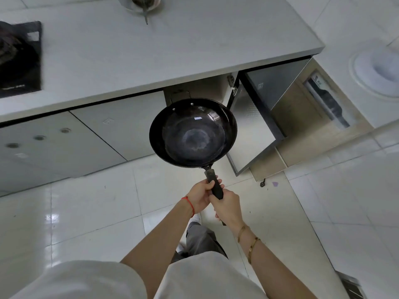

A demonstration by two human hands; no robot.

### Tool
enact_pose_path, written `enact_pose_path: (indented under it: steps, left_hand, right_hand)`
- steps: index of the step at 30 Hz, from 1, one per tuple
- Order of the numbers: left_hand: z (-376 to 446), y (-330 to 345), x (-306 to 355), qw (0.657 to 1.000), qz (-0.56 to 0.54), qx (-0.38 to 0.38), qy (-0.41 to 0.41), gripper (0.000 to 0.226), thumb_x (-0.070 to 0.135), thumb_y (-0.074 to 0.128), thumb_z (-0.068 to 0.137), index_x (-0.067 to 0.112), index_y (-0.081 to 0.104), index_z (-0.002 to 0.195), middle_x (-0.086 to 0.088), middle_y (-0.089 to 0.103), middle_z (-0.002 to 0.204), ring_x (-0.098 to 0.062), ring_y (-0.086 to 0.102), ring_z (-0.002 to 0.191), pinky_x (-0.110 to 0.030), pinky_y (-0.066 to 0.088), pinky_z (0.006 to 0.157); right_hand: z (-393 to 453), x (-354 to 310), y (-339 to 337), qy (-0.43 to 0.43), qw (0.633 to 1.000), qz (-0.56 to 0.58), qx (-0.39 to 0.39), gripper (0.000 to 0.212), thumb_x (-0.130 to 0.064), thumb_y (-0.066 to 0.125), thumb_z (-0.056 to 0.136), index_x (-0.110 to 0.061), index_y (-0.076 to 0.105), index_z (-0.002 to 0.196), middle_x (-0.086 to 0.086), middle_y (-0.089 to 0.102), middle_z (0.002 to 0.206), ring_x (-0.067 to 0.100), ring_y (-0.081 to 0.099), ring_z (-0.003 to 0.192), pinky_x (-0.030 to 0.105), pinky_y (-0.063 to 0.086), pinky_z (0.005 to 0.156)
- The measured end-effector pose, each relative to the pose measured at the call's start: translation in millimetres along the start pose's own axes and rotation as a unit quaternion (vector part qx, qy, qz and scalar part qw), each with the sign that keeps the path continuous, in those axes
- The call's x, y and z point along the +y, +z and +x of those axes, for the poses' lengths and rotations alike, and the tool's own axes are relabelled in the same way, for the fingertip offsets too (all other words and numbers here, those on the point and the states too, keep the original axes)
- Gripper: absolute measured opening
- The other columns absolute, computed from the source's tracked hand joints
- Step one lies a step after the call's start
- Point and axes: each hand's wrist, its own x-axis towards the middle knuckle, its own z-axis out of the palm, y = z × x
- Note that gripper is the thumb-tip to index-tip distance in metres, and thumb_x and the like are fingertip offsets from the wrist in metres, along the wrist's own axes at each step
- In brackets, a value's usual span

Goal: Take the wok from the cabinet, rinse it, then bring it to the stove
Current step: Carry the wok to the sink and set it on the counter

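Wok: black wok point(193, 132) at frame centre, held out in the air before the open cabinet door point(252, 134), bowl facing up.
Left hand point(201, 196): fingers clamped on the handle point(214, 185).
Right hand point(227, 207): fingers clamped on the handle's lower end.
Stove point(19, 59): upper left, on the table point(151, 50).

The round black wok point(193, 132) is up in the air in the middle of the picture, open side facing up, its dark handle pointing down, and the black stove point(19, 59) sits far at the upper left.
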Motion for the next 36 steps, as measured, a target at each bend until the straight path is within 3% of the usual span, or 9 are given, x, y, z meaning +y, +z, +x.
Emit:
enact_pose_path:
  steps: [3, 9, 12, 20, 26, 31, 36]
  left_hand:
    - [-32.6, -7.7, -4.6, 1.0, -0.009, -0.012, 0.017, 0.025, 0.001, 0.038, 0.101, 0.001, 0.045, 0.126, -0.009, 0.06, 0.102, -0.022, 0.061, 0.093, -0.035, 0.05, 0.089]
    - [-89.7, -27.6, -6.6, 0.998, -0.013, -0.015, 0.067, 0.025, 0.001, 0.04, 0.1, 0.0, 0.045, 0.124, -0.009, 0.059, 0.103, -0.022, 0.063, 0.094, -0.032, 0.056, 0.083]
    - [-114.0, -37.9, -0.7, 0.995, -0.011, -0.016, 0.096, 0.023, 0.001, 0.041, 0.1, 0.0, 0.047, 0.122, -0.01, 0.06, 0.104, -0.021, 0.067, 0.092, -0.029, 0.059, 0.076]
    - [-159.5, -66.5, 27.7, 0.981, -0.035, 0.022, 0.19, 0.022, 0.002, 0.044, 0.1, 0.001, 0.05, 0.121, -0.011, 0.06, 0.106, -0.021, 0.066, 0.094, -0.028, 0.058, 0.077]
    - [-180.5, -90.1, 48.4, 0.959, -0.086, 0.067, 0.262, 0.027, 0.004, 0.045, 0.1, 0.0, 0.047, 0.127, -0.01, 0.06, 0.104, -0.023, 0.063, 0.096, -0.03, 0.055, 0.084]
    - [-200.3, -111.4, 61.4, 0.931, -0.133, 0.104, 0.324, 0.028, 0.005, 0.044, 0.1, 0.0, 0.046, 0.128, -0.01, 0.06, 0.104, -0.023, 0.062, 0.098, -0.035, 0.051, 0.094]
    - [-226.9, -141.5, 75.7, 0.894, -0.18, 0.146, 0.383, 0.031, 0.005, 0.043, 0.1, -0.001, 0.046, 0.131, -0.011, 0.06, 0.105, -0.023, 0.063, 0.098, -0.034, 0.053, 0.093]
  right_hand:
    - [-29.5, -9.2, 4.6, -0.004, 1.0, -0.003, -0.01, 0.029, -0.026, 0.064, 0.089, -0.025, 0.051, 0.062, -0.002, 0.057, 0.055, 0.019, 0.057, 0.05, 0.024, 0.045, 0.051]
    - [-78.3, -30.9, 20.3, -0.04, 0.998, -0.011, -0.038, 0.029, -0.025, 0.064, 0.09, -0.026, 0.051, 0.064, -0.005, 0.057, 0.054, 0.016, 0.057, 0.048, 0.023, 0.044, 0.049]
    - [-95.3, -44.6, 26.7, -0.066, 0.996, -0.026, -0.059, 0.029, -0.026, 0.063, 0.091, -0.026, 0.05, 0.065, -0.005, 0.056, 0.053, 0.015, 0.056, 0.045, 0.02, 0.042, 0.04]
    - [-105.6, -93.6, 54.5, -0.123, 0.982, -0.055, -0.133, 0.027, -0.027, 0.062, 0.092, -0.021, 0.053, 0.067, 0.0, 0.056, 0.053, 0.018, 0.053, 0.039, 0.021, 0.041, 0.036]
    - [-96.8, -128.1, 83.2, -0.167, 0.962, -0.089, -0.199, 0.029, -0.028, 0.061, 0.092, -0.016, 0.054, 0.067, 0.003, 0.056, 0.052, 0.017, 0.053, 0.036, 0.026, 0.045, 0.037]
    - [-92.4, -156.8, 111.0, -0.21, 0.934, -0.118, -0.263, 0.03, -0.027, 0.061, 0.091, -0.002, 0.059, 0.075, 0.008, 0.056, 0.053, 0.017, 0.053, 0.036, 0.03, 0.047, 0.038]
    - [-98.4, -188.8, 150.2, -0.249, 0.903, -0.142, -0.319, 0.028, -0.026, 0.061, 0.09, -0.005, 0.058, 0.07, 0.007, 0.056, 0.052, 0.017, 0.055, 0.036, 0.026, 0.046, 0.037]
